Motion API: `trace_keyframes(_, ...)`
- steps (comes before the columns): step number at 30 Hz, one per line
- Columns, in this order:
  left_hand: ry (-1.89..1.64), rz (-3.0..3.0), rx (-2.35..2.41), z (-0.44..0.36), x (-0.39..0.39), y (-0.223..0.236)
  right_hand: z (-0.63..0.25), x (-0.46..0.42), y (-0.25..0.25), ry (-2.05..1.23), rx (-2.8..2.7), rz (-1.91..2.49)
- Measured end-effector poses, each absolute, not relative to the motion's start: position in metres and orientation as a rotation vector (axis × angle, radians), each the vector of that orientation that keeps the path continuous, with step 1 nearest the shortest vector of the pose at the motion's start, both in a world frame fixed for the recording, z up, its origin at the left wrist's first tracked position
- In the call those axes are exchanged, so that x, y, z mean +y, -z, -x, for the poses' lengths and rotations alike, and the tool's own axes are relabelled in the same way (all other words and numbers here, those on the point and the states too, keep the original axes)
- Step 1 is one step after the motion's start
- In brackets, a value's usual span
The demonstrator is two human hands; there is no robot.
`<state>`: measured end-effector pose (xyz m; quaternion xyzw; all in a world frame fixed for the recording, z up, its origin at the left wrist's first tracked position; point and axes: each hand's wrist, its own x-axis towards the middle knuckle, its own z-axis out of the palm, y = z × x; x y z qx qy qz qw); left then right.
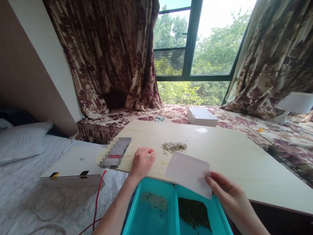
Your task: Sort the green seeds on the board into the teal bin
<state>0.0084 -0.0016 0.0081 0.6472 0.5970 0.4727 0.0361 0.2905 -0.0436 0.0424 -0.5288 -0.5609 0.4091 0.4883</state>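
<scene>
My right hand [226,189] grips a thin white plastic sheet [188,169] with rounded corners by its right edge, thumb on top. The sheet is tilted over the table's front edge and partly over a turquoise two-part bin [176,209]. Just beyond it, a small heap of greenish-brown seeds or beans [174,147] is spread on the pale wooden table [232,153]. My left hand [143,161] rests near the front edge, left of the heap, with fingers loosely bent, thumb apart and nothing seen in it. Pale grains with dark specks [154,201] lie in the bin's left compartment; dark grains [194,212] lie in the right.
A phone-like device [119,151], partly pixelated, lies at the table's left edge, with a red cable [97,195] hanging down nearby. At the back are a white scrap [201,130] and a white box [202,116]. A bed [22,182] is at left.
</scene>
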Motion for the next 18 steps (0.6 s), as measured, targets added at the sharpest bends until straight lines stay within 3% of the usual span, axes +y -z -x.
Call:
trace_keyframes(5, -1.460, -1.993, 1.820, -0.008, -0.001, -0.007, -0.314, -0.006, -0.056, -0.802, -1.181, 1.324)
trace_keyframes(18, -1.440, -1.997, 1.821, -0.006, -0.001, -0.006, -0.315, 0.013, -0.045, -0.903, -1.247, 1.327)
